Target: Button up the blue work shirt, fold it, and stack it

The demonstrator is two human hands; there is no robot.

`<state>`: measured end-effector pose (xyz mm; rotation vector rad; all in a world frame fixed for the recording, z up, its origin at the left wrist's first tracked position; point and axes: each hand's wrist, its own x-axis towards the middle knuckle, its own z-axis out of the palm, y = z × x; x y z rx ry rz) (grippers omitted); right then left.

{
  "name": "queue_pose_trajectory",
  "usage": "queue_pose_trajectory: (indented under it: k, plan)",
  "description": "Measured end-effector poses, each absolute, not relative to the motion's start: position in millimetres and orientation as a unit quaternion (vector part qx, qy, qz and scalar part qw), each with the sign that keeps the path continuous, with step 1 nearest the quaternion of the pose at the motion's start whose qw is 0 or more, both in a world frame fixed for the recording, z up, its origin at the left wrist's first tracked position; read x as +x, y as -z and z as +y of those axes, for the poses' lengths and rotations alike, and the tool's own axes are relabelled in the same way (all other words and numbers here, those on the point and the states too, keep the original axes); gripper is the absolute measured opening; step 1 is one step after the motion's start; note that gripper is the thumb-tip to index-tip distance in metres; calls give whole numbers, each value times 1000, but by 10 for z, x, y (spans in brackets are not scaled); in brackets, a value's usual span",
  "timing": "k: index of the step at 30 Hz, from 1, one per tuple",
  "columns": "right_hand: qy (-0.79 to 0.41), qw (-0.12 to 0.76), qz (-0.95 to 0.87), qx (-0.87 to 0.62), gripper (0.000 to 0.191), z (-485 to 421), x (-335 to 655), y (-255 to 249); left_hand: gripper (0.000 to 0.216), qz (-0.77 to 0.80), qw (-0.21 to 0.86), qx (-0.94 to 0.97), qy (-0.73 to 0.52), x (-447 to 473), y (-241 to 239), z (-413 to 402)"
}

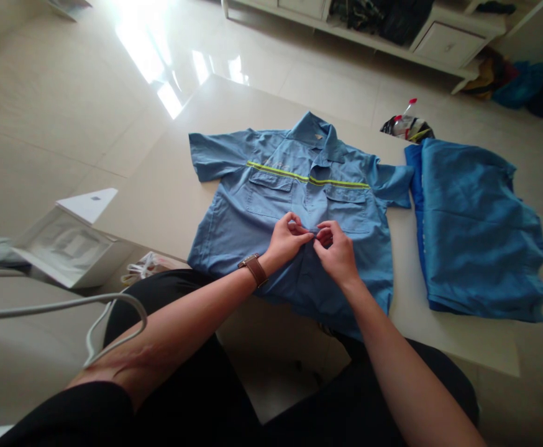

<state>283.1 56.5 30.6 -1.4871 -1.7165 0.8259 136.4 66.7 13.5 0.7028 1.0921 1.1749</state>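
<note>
A light blue short-sleeved work shirt [271, 192] lies spread face up on a pale table, its collar pointing away from me. A yellow-green stripe [281, 171] crosses its chest above two flap pockets. Both hands meet at the front placket, just below the pockets. My left hand [292, 237], with a brown-strapped watch [253, 270] on its wrist, pinches the placket edge. Close beside it, my right hand [334, 249] is closed on the same edge, thumb and fingers together. Whatever small part lies between the fingertips is hidden.
Folded blue cloth [481, 230] lies stacked on the table [145, 192] at the right. Beyond the table stand bottles with red caps [406, 118] and a white cabinet [448, 45]. An open white box [66, 242] sits at the left, near a grey cable [66, 304].
</note>
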Motion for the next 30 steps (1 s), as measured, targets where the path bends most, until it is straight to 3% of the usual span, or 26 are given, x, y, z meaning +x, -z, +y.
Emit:
queue_pose_trajectory:
  k: [8, 15, 22, 30]
  plan:
    - [-259, 331, -715, -559, 23, 547, 2825, -292, 43, 474, 680, 199, -523, 1421, -210, 616]
    - [-201, 306, -753, -547, 22, 522, 2822, -307, 37, 498, 648, 206, -538, 1416, -212, 646]
    - [-208, 317, -738, -559, 19, 514, 2822, -299, 32, 484, 680, 211, -509, 1379, -257, 667]
    - [-222, 315, -726, -569, 22, 505, 2815, -305, 41, 499, 661, 254, -500, 1381, -245, 663]
